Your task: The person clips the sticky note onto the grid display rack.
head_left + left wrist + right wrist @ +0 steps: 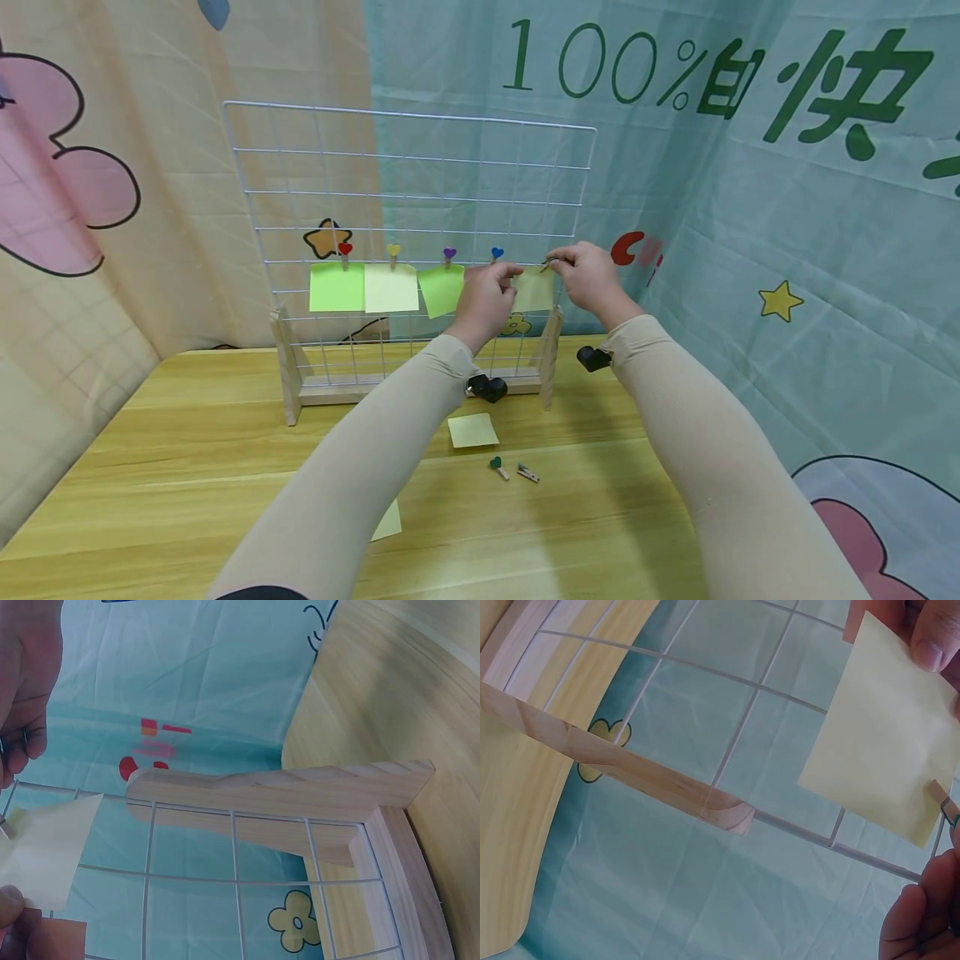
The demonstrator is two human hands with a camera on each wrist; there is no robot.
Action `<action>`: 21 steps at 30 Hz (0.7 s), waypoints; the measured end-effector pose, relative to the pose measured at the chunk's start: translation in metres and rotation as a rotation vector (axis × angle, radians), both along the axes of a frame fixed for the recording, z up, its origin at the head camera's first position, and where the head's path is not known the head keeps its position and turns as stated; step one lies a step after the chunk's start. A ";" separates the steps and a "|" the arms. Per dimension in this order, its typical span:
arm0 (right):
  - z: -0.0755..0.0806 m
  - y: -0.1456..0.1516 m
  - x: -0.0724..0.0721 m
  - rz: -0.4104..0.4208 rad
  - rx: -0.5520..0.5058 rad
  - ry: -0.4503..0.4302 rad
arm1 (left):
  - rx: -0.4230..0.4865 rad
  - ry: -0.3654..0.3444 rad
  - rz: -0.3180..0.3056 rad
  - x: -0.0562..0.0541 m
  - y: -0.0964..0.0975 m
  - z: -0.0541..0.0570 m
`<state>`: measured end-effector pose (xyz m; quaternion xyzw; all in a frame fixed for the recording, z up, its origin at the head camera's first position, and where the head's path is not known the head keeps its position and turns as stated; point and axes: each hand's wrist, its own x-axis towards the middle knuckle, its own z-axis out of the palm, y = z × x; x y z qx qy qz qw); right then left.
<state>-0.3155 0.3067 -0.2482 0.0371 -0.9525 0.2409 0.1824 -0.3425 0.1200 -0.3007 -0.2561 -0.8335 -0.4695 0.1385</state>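
Note:
A pale yellow sticky note [534, 292] lies against the white wire grid [420, 198] near its right side. My left hand [483, 302] pinches the note's edge, the thumb [930, 652] on its front in the right wrist view. My right hand [591, 275] pinches a small wooden clothespin [940, 796], whose jaws overlap the note's upper corner. Left of these, clothespins with red, yellow, purple and blue hearts sit along one wire. Beneath them hang a green note [337, 287], a pale note [391, 288] and another green note [439, 289]. An orange-pink note [64, 941] is mostly hidden by my left hand.
Wooden feet [287, 367] support the grid on the wooden table [202, 467]. Before it lie a pale yellow note [473, 430], a green-heart clothespin [498, 467] and another clothespin [528, 473]. A further note [387, 522] shows partly behind my left sleeve. Printed curtains [750, 208] stand behind.

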 end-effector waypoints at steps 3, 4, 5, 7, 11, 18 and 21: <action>0.000 -0.001 0.000 -0.001 0.003 -0.001 | 0.000 0.006 0.000 0.000 0.000 0.000; 0.000 -0.001 0.000 -0.001 0.004 -0.001 | -0.002 0.012 0.001 -0.001 0.000 0.000; 0.000 -0.001 0.000 -0.002 0.005 0.000 | -0.002 0.015 0.000 -0.001 0.000 0.000; 0.000 -0.001 0.000 -0.001 0.006 0.000 | -0.001 0.019 0.000 -0.002 0.001 0.000; 0.000 -0.001 0.000 0.003 -0.002 -0.004 | -0.002 0.018 0.001 -0.002 0.001 -0.001; 0.001 -0.001 0.000 0.008 -0.019 -0.014 | 0.002 0.015 0.005 0.000 0.001 0.000; 0.002 -0.002 0.001 0.003 -0.016 -0.024 | 0.002 0.008 0.005 0.000 0.001 0.000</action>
